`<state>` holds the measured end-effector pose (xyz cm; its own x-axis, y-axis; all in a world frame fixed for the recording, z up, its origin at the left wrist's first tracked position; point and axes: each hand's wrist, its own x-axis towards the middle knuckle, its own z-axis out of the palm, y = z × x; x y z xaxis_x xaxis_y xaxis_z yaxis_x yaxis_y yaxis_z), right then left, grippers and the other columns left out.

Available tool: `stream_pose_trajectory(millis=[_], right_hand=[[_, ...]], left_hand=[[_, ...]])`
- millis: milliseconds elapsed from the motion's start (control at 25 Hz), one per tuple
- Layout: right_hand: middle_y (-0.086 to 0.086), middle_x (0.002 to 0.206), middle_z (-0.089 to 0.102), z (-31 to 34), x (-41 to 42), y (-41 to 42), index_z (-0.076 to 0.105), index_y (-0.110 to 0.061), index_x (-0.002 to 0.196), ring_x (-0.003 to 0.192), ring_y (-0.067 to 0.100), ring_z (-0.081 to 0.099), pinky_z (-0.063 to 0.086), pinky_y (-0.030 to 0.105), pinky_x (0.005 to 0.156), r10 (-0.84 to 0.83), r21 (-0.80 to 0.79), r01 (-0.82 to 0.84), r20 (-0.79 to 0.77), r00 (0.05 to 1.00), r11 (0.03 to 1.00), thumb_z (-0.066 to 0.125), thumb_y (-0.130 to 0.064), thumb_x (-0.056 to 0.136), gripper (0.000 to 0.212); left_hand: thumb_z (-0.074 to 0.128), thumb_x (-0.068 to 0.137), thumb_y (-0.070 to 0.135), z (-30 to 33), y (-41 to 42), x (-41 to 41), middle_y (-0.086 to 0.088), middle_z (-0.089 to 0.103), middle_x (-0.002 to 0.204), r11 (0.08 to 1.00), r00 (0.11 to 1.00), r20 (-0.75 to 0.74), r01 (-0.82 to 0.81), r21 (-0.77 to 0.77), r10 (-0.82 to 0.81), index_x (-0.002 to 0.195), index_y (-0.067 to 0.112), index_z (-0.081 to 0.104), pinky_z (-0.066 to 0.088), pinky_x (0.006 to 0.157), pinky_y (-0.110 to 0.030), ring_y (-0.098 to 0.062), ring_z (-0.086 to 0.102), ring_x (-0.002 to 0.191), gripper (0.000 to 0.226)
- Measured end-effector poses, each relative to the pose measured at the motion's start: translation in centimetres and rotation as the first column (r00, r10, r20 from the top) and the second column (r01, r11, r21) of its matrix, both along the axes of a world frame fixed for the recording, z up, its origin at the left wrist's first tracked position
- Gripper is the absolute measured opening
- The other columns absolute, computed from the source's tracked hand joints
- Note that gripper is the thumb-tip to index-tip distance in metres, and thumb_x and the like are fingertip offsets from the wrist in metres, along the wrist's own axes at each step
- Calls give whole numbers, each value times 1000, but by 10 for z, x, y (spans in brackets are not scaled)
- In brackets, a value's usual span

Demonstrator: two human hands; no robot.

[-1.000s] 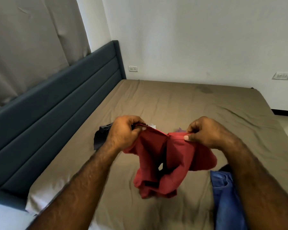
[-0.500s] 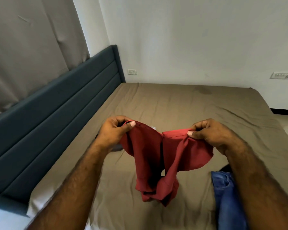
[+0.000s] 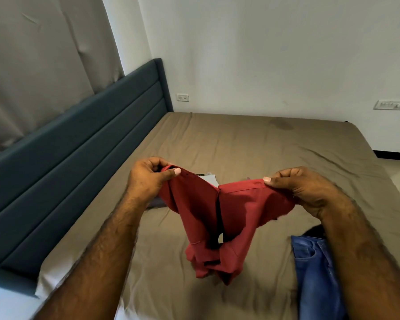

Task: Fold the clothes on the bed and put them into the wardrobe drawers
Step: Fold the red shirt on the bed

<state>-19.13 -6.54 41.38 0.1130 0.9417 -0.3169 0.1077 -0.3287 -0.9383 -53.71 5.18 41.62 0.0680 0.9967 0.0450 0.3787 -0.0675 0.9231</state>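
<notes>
Left hand (image 3: 148,181) and right hand (image 3: 303,192) each pinch a top edge of the red garment (image 3: 217,218), thumbs on cloth, holding it spread above the bed (image 3: 240,144); its lower part hangs bunched. Blue jeans (image 3: 314,273) lie on the bed at right.

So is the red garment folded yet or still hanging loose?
Not folded: the red garment hangs bunched from the left hand and right hand, above the bed.

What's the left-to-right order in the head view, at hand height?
Headboard → left hand → red garment → right hand → blue jeans, lower, beside the right forearm.
</notes>
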Motion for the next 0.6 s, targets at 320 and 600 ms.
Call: stream_pose_trajectory(millis=[320,600], right_hand=[[15,81,67,-14,-13,9,79,-10,83,67,25,58,53,34,62,-7,-27,2,-190,982,1000,64,-9,98,21],[11,66,64,-11,-36,15,73,-11,71,52,21,57,49,30,50,-27,-71,29,30,999,997,59,-8,101,33]], left_hand=[[85,84,7,1,-11,10,-4,80,89,964,967,104,244,-102,-234,99,9,79,59,72,-25,-14,75,83,16],[94,75,19,-6,-6,17,-3,79,86,986,987,6,161,-36,-160,84,21,78,65,77,-39,-22,78,88,19]])
